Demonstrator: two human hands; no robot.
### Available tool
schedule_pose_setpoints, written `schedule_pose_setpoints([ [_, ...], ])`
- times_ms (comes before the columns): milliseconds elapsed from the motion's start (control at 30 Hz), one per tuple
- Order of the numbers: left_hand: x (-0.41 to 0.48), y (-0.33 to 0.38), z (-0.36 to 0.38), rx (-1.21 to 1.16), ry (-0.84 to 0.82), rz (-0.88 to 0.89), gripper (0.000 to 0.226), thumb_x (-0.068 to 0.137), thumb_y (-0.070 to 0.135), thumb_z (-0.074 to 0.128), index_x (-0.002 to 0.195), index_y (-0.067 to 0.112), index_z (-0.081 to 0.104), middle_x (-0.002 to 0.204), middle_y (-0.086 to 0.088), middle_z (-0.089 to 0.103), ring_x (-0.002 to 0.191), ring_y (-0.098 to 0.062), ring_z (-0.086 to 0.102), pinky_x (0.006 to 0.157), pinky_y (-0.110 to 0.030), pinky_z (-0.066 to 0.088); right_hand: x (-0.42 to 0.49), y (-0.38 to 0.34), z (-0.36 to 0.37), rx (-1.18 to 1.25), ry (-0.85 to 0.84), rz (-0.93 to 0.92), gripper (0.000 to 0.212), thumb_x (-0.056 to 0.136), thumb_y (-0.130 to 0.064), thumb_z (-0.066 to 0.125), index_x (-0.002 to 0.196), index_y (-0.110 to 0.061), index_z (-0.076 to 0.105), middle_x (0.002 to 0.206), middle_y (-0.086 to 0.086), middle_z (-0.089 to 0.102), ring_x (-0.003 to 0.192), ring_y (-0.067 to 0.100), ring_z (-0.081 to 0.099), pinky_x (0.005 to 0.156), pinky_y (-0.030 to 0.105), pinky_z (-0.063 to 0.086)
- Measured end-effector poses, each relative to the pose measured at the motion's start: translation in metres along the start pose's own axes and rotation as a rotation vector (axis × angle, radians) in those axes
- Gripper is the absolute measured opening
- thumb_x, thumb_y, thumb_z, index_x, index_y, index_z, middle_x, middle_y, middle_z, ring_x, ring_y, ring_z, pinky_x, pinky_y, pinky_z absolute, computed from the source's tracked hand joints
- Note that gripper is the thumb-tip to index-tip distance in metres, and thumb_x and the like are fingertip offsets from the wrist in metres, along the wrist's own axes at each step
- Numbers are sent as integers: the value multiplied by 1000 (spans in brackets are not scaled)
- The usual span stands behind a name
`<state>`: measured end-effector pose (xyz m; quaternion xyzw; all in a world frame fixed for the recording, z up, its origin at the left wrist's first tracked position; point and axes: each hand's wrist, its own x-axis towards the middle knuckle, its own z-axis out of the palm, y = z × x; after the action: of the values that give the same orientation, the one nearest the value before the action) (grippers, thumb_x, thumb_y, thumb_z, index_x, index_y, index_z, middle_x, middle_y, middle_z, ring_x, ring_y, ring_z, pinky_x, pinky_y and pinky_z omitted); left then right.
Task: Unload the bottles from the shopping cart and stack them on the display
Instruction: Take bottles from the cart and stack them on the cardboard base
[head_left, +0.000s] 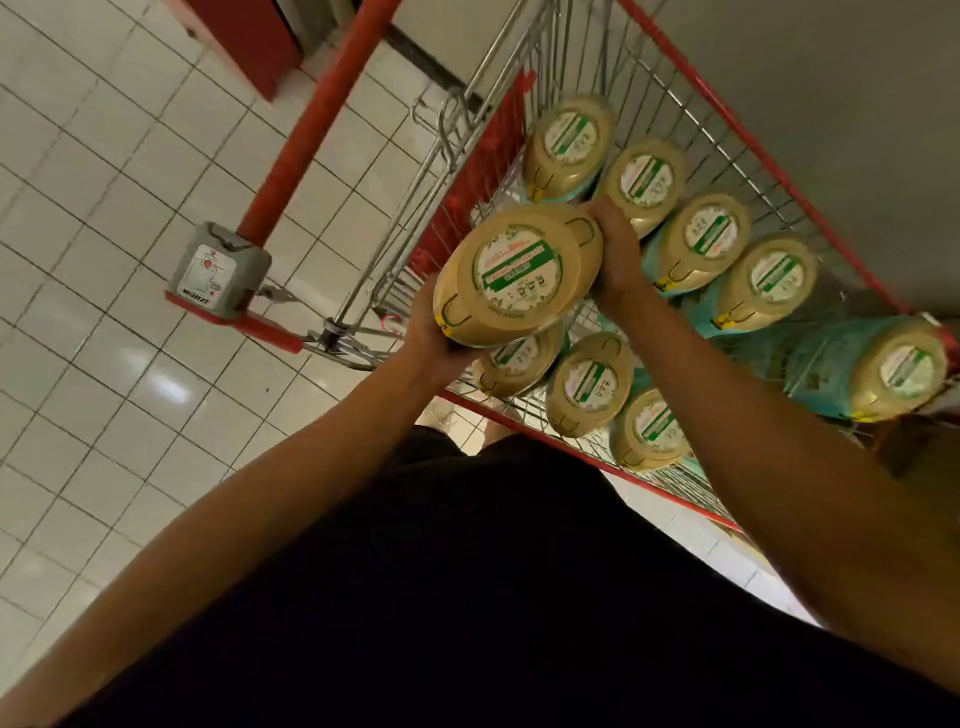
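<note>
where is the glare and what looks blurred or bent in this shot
Head view: a soft glare patch sits on the floor tiles; the wide lens slightly bows the tile lines and the cart rim; the label on the held bottle is unreadable; the bottle at far right is smeared.

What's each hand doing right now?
Left hand: closed, holding the lifted bottle.
Right hand: closed, holding the lifted bottle too.

One head-worn camera looks steeply down and forward, tilted sideways, from close above the shopping cart (753, 145); tiled floor (104, 260) fills the view left of the cart.
</note>
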<state>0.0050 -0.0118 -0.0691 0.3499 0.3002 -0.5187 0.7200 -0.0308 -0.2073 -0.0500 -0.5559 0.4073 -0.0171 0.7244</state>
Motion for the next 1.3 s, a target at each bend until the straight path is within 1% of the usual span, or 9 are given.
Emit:
schedule_pose_setpoints([
  [133,-24,0,5,235,-96,-36,44,99,44,45,132,18,61,138,-17,53,129,-39,52,119,-66,27,-69,6,-19,147,205,-111,24,72,-49,63,56,-30,63,64,-8,55,74,18,47,76,39,42],
  [267,-43,-16,28,551,-108,-37,41,101,54,45,120,27,68,131,-15,64,128,-38,58,110,-59,43,-136,26,-41,492,465,-137,16,84,-33,59,80,-18,58,81,6,51,80,21,51,83,41,42],
  [333,-51,-32,43,650,-134,-65,38,100,56,47,107,28,73,122,-7,67,120,-36,58,102,-52,49,-170,39,-55,614,523,-196,19,90,-32,53,80,-21,65,79,2,58,78,17,57,79,36,48],
  [467,-59,-79,67,796,-207,-133,50,102,58,47,127,23,73,135,-2,70,131,-31,60,112,-55,46,-237,63,-89,670,668,-248,44,99,-30,47,60,-30,68,65,-7,57,70,13,54,71,34,45],
  [567,-73,-129,86,941,-273,-187,51,104,62,40,104,35,82,123,1,76,125,-28,65,113,-59,45,-285,87,-120,702,814,-303,41,109,-22,39,77,-25,65,75,0,58,81,22,53,79,39,45],
  [733,-95,-228,111,1210,-366,-302,50,93,70,46,111,33,74,124,3,75,128,-29,62,112,-53,47,-367,136,-173,870,1097,-294,32,109,-19,45,82,-19,62,74,-1,61,77,19,59,75,35,52],
  [867,-122,-323,129,1345,-409,-385,42,100,62,45,108,33,74,113,4,77,116,-23,63,85,-37,55,-438,179,-222,942,1274,-263,36,108,-17,45,75,-19,60,68,-3,60,74,18,57,76,36,50],
  [1167,-170,-530,137,1505,-557,-462,58,99,64,41,134,27,68,131,-4,72,131,-30,59,97,-46,52,-586,266,-341,1005,1442,-275,41,106,-5,41,67,-18,47,62,-8,51,65,13,46,68,28,44],
  [1300,-187,-598,145,1546,-611,-493,47,91,66,45,107,36,78,121,0,76,119,-24,63,86,-39,57,-629,291,-383,984,1505,-291,38,104,-10,45,68,-20,51,65,-8,54,68,14,48,70,31,44],
])
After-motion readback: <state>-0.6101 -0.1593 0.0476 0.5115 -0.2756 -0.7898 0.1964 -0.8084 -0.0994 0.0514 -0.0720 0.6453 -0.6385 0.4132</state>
